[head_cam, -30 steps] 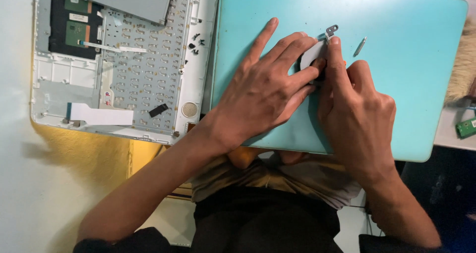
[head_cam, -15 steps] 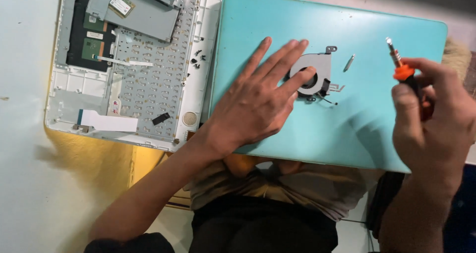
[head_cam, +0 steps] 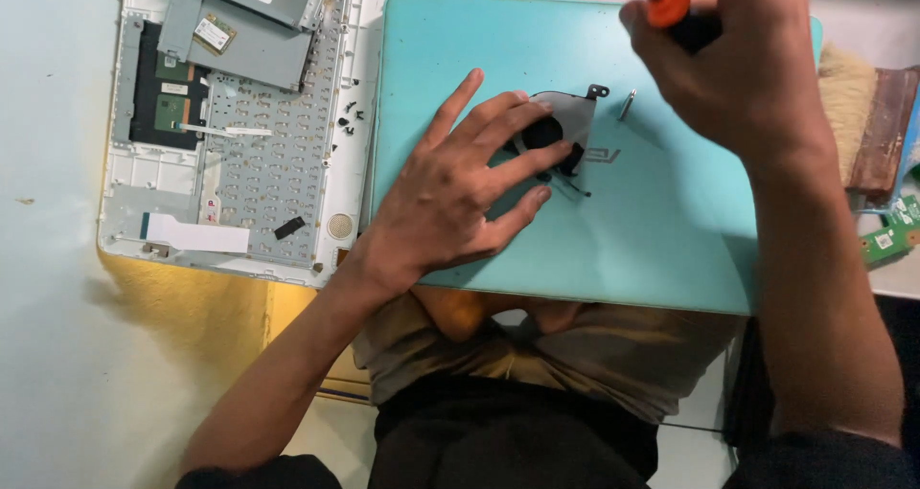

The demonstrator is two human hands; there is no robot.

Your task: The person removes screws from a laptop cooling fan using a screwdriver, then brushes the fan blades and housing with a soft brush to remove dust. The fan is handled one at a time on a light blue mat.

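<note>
Left hand (head_cam: 450,197) still spread flat on fan (head_cam: 565,130) atop teal lid (head_cam: 661,230); right hand (head_cam: 728,58), newly raised from fan, gripping screwdriver (head_cam: 668,5) above lid's far edge: fan unscrewing likely next.

A small electronics repair bench. Left of the left hand's fingers (head_cam: 498,115) lies an opened white laptop chassis (head_cam: 235,125) showing bare boards. Right of them sit a dusting brush (head_cam: 862,115) and a loose green circuit board (head_cam: 891,235).
</note>
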